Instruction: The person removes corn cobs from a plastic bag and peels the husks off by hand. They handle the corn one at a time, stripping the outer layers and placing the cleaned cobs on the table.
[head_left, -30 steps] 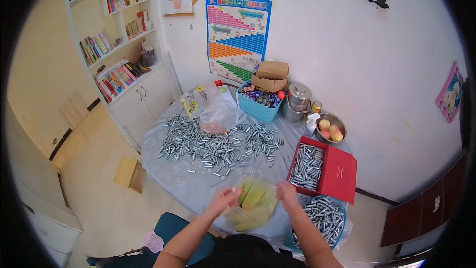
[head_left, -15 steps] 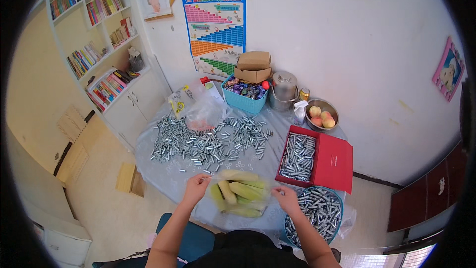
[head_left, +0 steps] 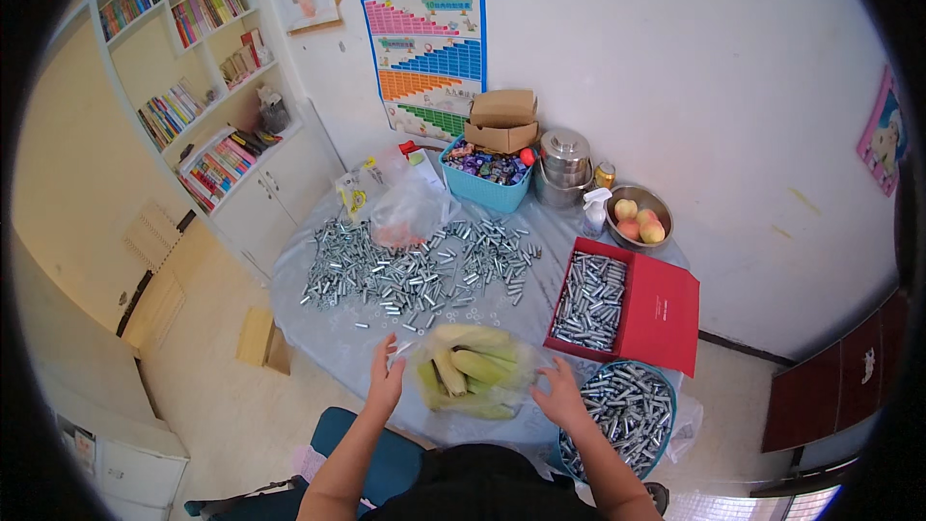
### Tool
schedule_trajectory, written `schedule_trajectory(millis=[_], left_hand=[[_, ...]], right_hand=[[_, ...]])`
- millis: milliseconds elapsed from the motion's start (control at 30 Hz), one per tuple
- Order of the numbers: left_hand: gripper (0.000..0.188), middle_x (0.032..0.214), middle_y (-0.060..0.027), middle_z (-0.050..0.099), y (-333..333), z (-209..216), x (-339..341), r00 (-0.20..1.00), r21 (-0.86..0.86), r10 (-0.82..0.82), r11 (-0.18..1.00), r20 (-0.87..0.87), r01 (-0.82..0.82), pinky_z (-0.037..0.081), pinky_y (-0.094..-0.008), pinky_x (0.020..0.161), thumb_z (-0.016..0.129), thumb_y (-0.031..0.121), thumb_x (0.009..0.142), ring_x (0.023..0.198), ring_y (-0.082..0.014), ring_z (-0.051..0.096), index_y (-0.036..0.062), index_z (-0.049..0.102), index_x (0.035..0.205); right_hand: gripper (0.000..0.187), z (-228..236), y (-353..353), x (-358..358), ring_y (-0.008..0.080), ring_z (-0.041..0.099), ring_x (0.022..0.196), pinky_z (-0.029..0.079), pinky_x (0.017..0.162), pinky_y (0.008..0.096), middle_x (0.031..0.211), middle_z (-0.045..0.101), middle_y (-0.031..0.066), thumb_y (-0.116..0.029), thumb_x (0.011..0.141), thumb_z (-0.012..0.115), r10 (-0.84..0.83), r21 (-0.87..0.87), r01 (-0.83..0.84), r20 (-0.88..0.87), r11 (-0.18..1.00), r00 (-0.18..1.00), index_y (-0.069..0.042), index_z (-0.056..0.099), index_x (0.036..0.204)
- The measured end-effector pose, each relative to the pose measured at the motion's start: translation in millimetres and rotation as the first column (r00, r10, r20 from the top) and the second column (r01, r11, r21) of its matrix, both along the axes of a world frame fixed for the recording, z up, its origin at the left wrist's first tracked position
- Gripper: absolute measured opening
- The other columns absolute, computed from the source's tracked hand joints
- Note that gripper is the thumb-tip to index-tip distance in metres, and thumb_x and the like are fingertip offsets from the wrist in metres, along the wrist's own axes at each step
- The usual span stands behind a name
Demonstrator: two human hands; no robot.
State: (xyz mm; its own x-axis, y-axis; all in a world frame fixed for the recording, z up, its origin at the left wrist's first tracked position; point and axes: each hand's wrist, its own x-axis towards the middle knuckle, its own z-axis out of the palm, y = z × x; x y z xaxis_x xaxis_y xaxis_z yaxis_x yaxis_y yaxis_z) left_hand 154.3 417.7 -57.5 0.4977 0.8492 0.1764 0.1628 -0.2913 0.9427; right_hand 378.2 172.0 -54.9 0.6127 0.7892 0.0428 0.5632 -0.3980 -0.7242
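Likely weighty but limp-skinned and slippery, the bag of corn (head_left: 475, 371) by the tabletop's (head_left: 340, 355) near edge, between loosely spread left hand (head_left: 386, 381) and right hand (head_left: 560, 397), suits holding from beneath.

Black top (head_left: 487, 485), bare hands (head_left: 386, 378)

Head camera, one: wide fisheye, left of a worn pair, upright. Station: on the head of the person (head_left: 492, 487) I watch, above the near edge of the table (head_left: 328, 338). Facing: down and forward, toward the wall (head_left: 675, 58). Range: near the left hand (head_left: 385, 381) and right hand (head_left: 562, 396); bookshelf (head_left: 231, 72) farther off, leftward. Field: round, dark-cornered, edges bowed.
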Motion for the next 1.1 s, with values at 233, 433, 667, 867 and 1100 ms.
schedule_trajectory(millis=[233,433,667,867,1100], left_hand=[[0.051,0.117,-0.0167,0.047,6.6,-20.8,-12.3,0.977,-0.005,-0.112,0.994,-0.181,0.113,0.037,-0.0333,0.089,0.064,0.025,0.078,0.105,-0.0244,0.047,-0.0035,0.043,0.115],[0.059,0.1,-0.0141,0.056,39.1,-61.5,-11.2,0.969,-0.573,-0.197,0.816,-0.151,0.076,0.042,-0.031,0.08,0.059,0.041,0.082,0.091,-0.019,0.053,-0.0047,0.043,0.115],[0.049,0.075,-0.0099,0.061,41.9,-104.6,-6.2,0.579,-0.616,-0.616,0.753,-0.534,0.232,0.045,-0.0294,0.049,0.051,0.05,0.082,0.056,-0.0163,0.056,0.0035,0.059,0.094],[0.035,0.058,-0.0072,0.057,44.2,-112.2,1.3,0.696,-0.596,-0.649,0.701,-0.306,0.391,0.043,-0.0297,0.046,0.049,0.033,0.086,0.05,-0.0159,0.053,0.0009,0.059,0.076],[0.028,0.06,-0.0054,0.056,43.1,17.9,7.5,0.621,-0.388,-0.769,0.623,-0.148,0.679,0.044,-0.0277,0.052,0.048,0.022,0.088,0.055,-0.0131,0.053,0.0003,0.056,0.073]], right_hand=[[0.083,-6.1,5.6,-39.5,0.0352,0.032,0.123,0.032,0.099,0.0381,0.137,0.021,0.023,-0.02,0.068,0.073,-0.16,0.172,0.165,-0.04,0.971,0.986,0.004,0.024,0.131],[0.092,-104.6,-2.9,-65.9,0.0304,0.04,0.115,0.041,0.089,0.0354,0.13,0.033,0.0225,-0.027,0.065,0.076,-0.041,-0.068,0.025,-0.244,0.997,0.969,0.004,0.021,0.131],[0.041,-210.2,-3.0,-65.8,0.0263,0.062,0.063,0.049,0.063,0.0414,0.077,0.063,0.0152,-0.034,0.075,0.063,-0.422,-0.421,0.276,-0.307,0.864,0.853,0.001,0.058,0.095],[0.039,-147.9,6.5,-73.2,0.0367,0.059,0.086,0.045,0.077,0.0431,0.089,0.062,0.0222,-0.035,0.081,0.046,-0.385,-0.427,0.278,-0.187,0.86,0.904,0.0,0.059,0.094],[0.031,-102.2,6.7,-76.3,0.0241,0.063,0.069,0.048,0.065,0.0352,0.072,0.062,0.015,-0.027,0.083,0.047,-0.393,-0.254,0.309,-0.434,0.917,0.81,0.002,0.058,0.08]])
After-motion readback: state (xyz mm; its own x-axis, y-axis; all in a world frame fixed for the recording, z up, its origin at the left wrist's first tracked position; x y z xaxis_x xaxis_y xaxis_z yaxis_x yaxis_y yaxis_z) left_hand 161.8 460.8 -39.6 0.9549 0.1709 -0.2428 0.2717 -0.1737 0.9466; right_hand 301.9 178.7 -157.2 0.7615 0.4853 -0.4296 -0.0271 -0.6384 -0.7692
